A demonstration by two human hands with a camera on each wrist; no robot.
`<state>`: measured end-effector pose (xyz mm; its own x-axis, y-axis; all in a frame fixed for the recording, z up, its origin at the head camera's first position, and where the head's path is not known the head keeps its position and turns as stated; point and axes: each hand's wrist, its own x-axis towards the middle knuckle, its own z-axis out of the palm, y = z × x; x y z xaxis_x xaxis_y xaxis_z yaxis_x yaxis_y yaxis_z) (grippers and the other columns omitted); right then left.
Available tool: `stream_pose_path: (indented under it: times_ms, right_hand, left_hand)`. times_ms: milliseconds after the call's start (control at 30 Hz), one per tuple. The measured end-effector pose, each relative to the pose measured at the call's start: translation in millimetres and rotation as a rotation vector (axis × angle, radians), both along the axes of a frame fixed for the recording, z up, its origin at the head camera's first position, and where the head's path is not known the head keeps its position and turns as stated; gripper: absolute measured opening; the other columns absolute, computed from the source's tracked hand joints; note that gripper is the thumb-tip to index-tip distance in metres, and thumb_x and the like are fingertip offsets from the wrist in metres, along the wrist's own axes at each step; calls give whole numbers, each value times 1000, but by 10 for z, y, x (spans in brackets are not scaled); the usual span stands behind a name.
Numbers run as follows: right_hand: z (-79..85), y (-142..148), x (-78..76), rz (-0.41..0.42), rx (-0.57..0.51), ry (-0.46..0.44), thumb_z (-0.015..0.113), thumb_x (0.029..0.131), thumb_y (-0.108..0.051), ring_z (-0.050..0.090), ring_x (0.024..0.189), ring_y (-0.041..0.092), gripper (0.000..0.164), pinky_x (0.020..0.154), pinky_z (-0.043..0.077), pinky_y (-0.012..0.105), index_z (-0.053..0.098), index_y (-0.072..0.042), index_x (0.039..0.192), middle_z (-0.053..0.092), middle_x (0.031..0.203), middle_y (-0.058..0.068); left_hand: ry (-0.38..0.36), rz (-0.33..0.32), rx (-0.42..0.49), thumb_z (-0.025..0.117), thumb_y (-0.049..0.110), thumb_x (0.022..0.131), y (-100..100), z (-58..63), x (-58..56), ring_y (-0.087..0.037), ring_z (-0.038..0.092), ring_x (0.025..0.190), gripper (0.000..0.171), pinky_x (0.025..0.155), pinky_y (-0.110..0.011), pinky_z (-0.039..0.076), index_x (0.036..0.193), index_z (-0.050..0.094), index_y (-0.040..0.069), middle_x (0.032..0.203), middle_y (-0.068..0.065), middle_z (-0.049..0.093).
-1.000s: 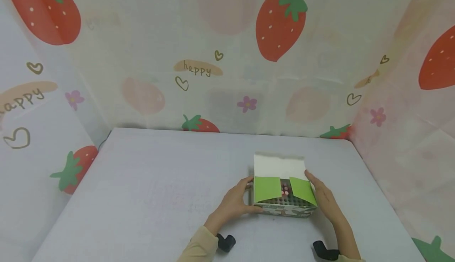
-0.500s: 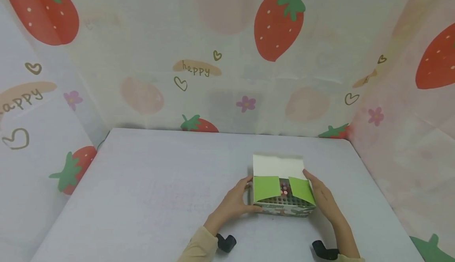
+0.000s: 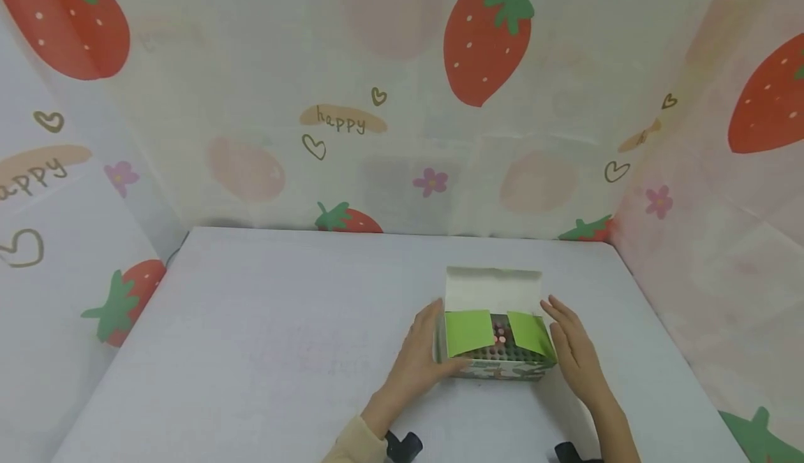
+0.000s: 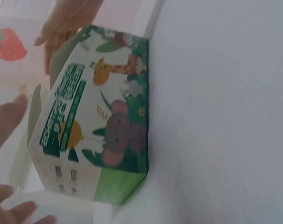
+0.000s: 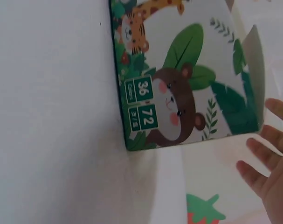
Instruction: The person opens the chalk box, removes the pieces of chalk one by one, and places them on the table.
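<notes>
A cardboard box printed with cartoon animals stands on the white table, its lid raised at the back. Two green side flaps partly cover rows of small round ends, some pink, most dark. "36 Colors" and "72" are legible on the box front in the right wrist view. My left hand is spread around the box's left end, thumb by the front; in the left wrist view its fingers look apart from the cardboard. Beside the right end, my right hand has its fingers extended, slightly off the box.
The white table stretches left of the box and behind it. Strawberry-printed cloth hangs at the back and both sides. Black camera mounts sit at the wrists.
Both hands have loosened from the box ends: the left fingers have straightened and reach farther back, and the right hand has moved slightly away to the right. The box stays in place.
</notes>
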<state>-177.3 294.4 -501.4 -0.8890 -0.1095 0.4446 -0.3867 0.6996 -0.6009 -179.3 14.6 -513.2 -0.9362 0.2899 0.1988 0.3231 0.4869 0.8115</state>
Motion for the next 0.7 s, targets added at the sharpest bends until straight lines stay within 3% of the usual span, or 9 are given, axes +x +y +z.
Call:
stream_pose_path:
  times_ms: [33,133,233,467,700]
  right_hand:
    - [11,-14,32,-8,3,33,39,99,-9,33,133,23,40,101,17,6,43,-12,138,39,143,11]
    - [30,-64,126,-20,1,128,43,96,-3,36,131,15,42,103,18,8,44,-10,137,46,138,12]
    - [31,-123,218,-14,-10,200,46,93,1,39,128,10,40,105,22,12,49,-8,132,52,131,13]
    - [-52,-235,411,-1,16,244,50,91,1,44,117,6,35,101,25,12,57,-7,125,59,118,12]
    - [-146,-322,525,23,103,366,55,91,-7,52,104,15,27,94,30,16,63,-9,116,63,110,5]
  left_hand:
    - [34,25,0,69,50,77,16,14,20,-25,26,137,95,106,-50,27,149,16,17,151,-4,24]
    - [140,74,19,66,46,82,71,55,86,-22,29,136,79,105,-48,29,145,26,20,149,0,29]
    - [260,74,37,66,36,85,127,91,156,-19,34,132,60,102,-46,34,138,40,21,143,1,37]
    - [535,-13,10,67,18,84,265,118,307,-13,48,120,36,98,-34,40,119,58,16,126,0,54]
    - [665,-96,-134,65,23,86,352,84,419,-10,55,110,22,97,-28,40,107,65,14,115,3,62]
